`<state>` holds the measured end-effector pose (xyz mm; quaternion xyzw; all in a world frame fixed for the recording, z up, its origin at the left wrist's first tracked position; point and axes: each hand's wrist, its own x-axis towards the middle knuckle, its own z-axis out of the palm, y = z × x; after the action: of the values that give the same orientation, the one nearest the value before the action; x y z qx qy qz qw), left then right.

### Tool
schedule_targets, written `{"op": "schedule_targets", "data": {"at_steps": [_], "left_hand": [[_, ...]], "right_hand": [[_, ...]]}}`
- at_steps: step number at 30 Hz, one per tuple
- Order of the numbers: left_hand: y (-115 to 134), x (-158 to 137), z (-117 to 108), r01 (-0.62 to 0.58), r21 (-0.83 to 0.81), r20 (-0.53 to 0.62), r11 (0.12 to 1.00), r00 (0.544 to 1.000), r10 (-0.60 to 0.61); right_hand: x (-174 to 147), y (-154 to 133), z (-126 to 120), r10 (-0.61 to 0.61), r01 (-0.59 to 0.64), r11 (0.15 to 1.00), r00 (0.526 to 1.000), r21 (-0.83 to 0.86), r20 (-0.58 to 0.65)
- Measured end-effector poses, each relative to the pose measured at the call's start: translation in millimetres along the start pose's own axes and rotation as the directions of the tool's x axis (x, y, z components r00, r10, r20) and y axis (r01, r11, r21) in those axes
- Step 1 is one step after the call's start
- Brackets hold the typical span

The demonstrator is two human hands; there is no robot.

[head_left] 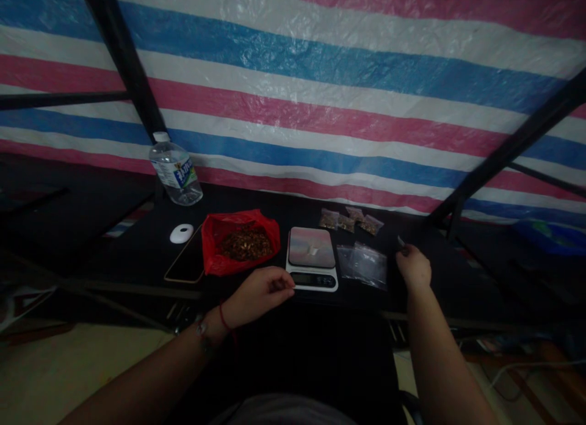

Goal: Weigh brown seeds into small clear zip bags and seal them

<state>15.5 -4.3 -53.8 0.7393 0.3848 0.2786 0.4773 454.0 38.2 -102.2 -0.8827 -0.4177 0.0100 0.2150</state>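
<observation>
At the front left corner of a white digital scale point(336, 279), my left hand point(263, 290) has its fingers curled and the fingertips together; whether anything is pinched there is too small to tell. A small pale piece point(313, 251) lies on the scale's plate. My right hand point(414, 267), off to the right, is closed around a small dark object with a shiny tip point(401, 242). Between that hand and the scale lie flat clear zip bags point(370, 265). Left of the scale stands an open red plastic bag point(213, 254) with brown, dried-looking loose bits point(247, 243) inside.
Several small filled bags point(347, 223) lie behind the scale. A phone point(185, 263), a white round device point(182, 233) and a clear plastic bottle point(176, 171) are on the left. Dark metal posts point(132, 71) and a striped tarp point(320, 107) border the black table point(293, 202).
</observation>
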Motion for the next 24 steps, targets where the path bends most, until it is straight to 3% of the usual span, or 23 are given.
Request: {"op": "schedule_targets", "data": {"at_steps": [2, 4, 6, 8, 10, 13, 16, 24], "left_hand": [[-2, 2, -1, 0.004, -0.013, -0.021, 1.000, 1.000, -0.004], [-3, 3, -3, 0.003, -0.040, -0.047, 0.999, 0.999, -0.005], [-3, 4, -5, -0.006, -0.078, -0.073, 0.997, 0.997, 0.001], [-2, 6, -7, -0.017, -0.127, -0.099, 0.992, 0.995, 0.005], [2, 9, -9, -0.027, -0.199, -0.129, 0.980, 0.992, 0.002], [10, 19, -12, -0.082, -0.329, -0.157, 0.941, 0.987, 0.031], [20, 35, -18, -0.133, -0.395, -0.110, 0.909, 0.989, 0.097], [24, 52, -36, -0.064, -0.293, -0.017, 0.954, 0.998, 0.062]], "right_hand": [[0, -8, -6, -0.043, 0.053, 0.979, 0.998, 0.199, -0.053], [-8, -27, -14, -0.079, 0.110, 0.880, 0.993, 0.461, -0.086], [-26, -54, -22, -0.131, 0.137, 0.667, 0.989, 0.733, -0.065], [-53, -85, -30, -0.262, 0.076, 0.416, 0.964, 0.906, 0.040], [-84, -115, -37, -0.408, -0.017, 0.320, 0.900, 0.947, 0.154], [-121, -150, -40, -0.561, -0.059, 0.332, 0.791, 0.942, 0.247], [-137, -174, -34, -0.633, -0.020, 0.349, 0.732, 0.937, 0.251], [-136, -181, -13, -0.594, -0.002, 0.338, 0.775, 0.941, 0.215]]}}
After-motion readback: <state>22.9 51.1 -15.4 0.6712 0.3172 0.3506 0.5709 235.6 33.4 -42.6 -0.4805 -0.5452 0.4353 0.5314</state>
